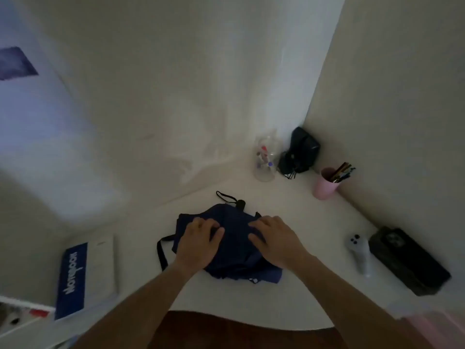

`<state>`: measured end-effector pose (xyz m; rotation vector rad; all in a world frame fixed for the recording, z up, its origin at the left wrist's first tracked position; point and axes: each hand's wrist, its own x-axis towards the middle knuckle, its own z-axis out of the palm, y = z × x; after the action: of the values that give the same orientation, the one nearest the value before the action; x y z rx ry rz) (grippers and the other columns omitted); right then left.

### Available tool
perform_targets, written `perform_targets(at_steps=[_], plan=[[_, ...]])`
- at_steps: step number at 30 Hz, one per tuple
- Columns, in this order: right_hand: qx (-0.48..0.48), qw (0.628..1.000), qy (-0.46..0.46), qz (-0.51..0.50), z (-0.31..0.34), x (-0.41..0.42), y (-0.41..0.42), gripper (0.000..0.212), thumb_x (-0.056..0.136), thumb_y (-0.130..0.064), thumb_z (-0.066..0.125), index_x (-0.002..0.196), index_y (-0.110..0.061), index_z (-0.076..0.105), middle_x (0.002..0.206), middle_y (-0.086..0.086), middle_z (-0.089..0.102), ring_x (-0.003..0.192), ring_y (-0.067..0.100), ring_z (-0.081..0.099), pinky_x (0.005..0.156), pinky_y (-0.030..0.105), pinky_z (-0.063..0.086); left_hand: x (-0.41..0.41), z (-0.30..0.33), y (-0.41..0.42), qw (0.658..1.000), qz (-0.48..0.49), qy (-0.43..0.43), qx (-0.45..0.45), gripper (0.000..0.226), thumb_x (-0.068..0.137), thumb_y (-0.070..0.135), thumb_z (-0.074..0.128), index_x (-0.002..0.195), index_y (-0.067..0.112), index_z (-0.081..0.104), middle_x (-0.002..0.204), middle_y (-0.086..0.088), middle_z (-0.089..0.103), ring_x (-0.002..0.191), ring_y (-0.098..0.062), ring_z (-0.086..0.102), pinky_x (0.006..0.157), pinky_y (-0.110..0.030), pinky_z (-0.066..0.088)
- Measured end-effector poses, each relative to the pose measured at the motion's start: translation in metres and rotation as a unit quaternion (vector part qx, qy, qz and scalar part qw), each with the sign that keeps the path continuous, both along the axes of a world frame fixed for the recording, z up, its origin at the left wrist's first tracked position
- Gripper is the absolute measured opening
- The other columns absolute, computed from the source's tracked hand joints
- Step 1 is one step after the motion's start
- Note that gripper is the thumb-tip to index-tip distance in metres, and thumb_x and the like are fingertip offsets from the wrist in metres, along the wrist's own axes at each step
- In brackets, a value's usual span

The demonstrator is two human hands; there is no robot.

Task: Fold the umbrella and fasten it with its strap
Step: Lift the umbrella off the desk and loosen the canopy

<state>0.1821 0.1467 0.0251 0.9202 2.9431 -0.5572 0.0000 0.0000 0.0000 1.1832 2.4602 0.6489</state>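
The navy folding umbrella [232, 244] lay collapsed but loose on the white desk [314, 222], its canopy bunched in rumpled folds, its black handle [241, 204] pointing away toward the wall with a wrist loop [225, 196] trailing from it. The left hand [198, 241] rested on the left part of the cloth with fingers bent, apparently gathering or pressing a fold; the right hand [274, 239] lay on the right part in much the same manner, fingertips tucked into the fabric. Whether either hand truly pinched cloth could not be told in the dim, blurred view. A black strap [162, 251] looped out onto the desk at the left of the bundle, free and unfastened. The step in hand seemed to be smoothing the panels; done well, each flap would be laid flat in one direction round the shaft, then rolled tight, keeping that strap outside and reachable for wrapping last.
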Motion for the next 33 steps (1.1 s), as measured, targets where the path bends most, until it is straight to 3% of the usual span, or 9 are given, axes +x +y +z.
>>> perform_targets(at_steps=[3,5,10,13,18,23,27,31,33], plan=[[0.013,1.000,-0.008,0.015,-0.064,-0.011,0.000,0.063,0.096,-0.067,0.026,0.152,-0.038,0.035,0.162,0.005,0.034,0.145,0.031,0.035,0.116,0.048,0.035,0.008,-0.056,0.010,0.997,-0.019,0.068,-0.016,0.060,0.094,0.068,0.032,0.138,0.033,0.053,0.145,-0.005,0.047,0.131,-0.027,0.047,0.094,-0.047,0.055],[0.024,0.999,0.001,0.029,-0.113,-0.012,-0.002,0.065,0.096,-0.070,0.027,0.155,-0.043,0.025,0.167,0.005,0.022,0.151,0.031,0.026,0.119,0.051,0.029,0.013,-0.101,0.007,0.995,-0.043,0.093,-0.002,0.064,0.096,0.069,0.028,0.148,0.036,0.045,0.155,-0.008,0.043,0.140,-0.029,0.044,0.102,-0.050,0.051],[0.042,0.995,0.086,0.035,-0.186,-0.007,-0.006,0.063,0.100,-0.066,0.029,0.157,-0.045,0.015,0.170,-0.002,0.008,0.155,0.024,0.014,0.124,0.050,0.018,0.021,-0.171,0.001,0.984,-0.035,0.151,0.085,0.056,0.104,0.057,0.033,0.156,0.037,0.035,0.164,-0.006,0.035,0.149,-0.024,0.036,0.120,-0.049,0.032],[0.063,0.992,0.106,0.027,-0.200,-0.007,-0.009,0.062,0.100,-0.067,0.025,0.156,-0.048,0.007,0.170,-0.006,0.002,0.156,0.018,0.008,0.126,0.045,0.010,0.023,-0.182,0.003,0.979,-0.026,0.169,0.114,0.055,0.102,0.053,0.038,0.154,0.036,0.039,0.161,-0.004,0.039,0.146,-0.023,0.038,0.120,-0.048,0.033],[0.086,0.988,0.126,0.016,-0.204,-0.007,-0.010,0.062,0.098,-0.070,0.019,0.155,-0.052,0.006,0.169,-0.010,0.003,0.155,0.014,0.010,0.126,0.042,0.009,0.022,-0.187,0.005,0.971,-0.018,0.189,0.142,0.054,0.100,0.053,0.037,0.151,0.037,0.043,0.153,-0.002,0.048,0.138,-0.022,0.047,0.115,-0.047,0.039],[0.090,0.986,0.138,0.001,-0.205,-0.006,-0.014,0.065,0.094,-0.073,0.020,0.154,-0.049,0.019,0.168,-0.007,0.016,0.151,0.016,0.021,0.125,0.039,0.015,0.023,-0.190,0.007,0.963,-0.016,0.220,0.155,0.055,0.097,0.057,0.031,0.146,0.037,0.047,0.146,0.001,0.054,0.133,-0.020,0.051,0.110,-0.042,0.042],[0.123,0.983,0.122,-0.057,-0.205,0.003,-0.035,0.064,0.095,-0.070,0.022,0.152,-0.042,0.030,0.166,0.001,0.027,0.147,0.027,0.033,0.122,0.044,0.023,0.035,-0.187,-0.008,0.956,0.000,0.263,0.133,0.057,0.097,0.054,0.029,0.141,0.027,0.054,0.140,-0.009,0.058,0.124,-0.030,0.058,0.102,-0.047,0.049],[0.118,0.983,0.062,-0.128,-0.196,0.025,-0.090,0.063,0.100,-0.061,0.023,0.157,-0.033,0.022,0.167,0.012,0.019,0.147,0.036,0.028,0.119,0.050,0.023,0.084,-0.169,-0.036,0.959,0.042,0.268,0.084,0.049,0.105,0.050,0.031,0.150,0.032,0.041,0.158,-0.017,0.039,0.146,-0.035,0.036,0.118,-0.051,0.033],[0.140,0.977,0.051,-0.150,-0.191,0.037,-0.112,0.063,0.101,-0.058,0.025,0.156,-0.028,0.026,0.162,0.017,0.028,0.141,0.039,0.036,0.113,0.050,0.030,0.103,-0.160,-0.047,0.957,0.026,0.274,0.090,0.052,0.103,0.054,0.034,0.148,0.031,0.043,0.160,-0.015,0.033,0.147,-0.034,0.031,0.118,-0.049,0.033]])
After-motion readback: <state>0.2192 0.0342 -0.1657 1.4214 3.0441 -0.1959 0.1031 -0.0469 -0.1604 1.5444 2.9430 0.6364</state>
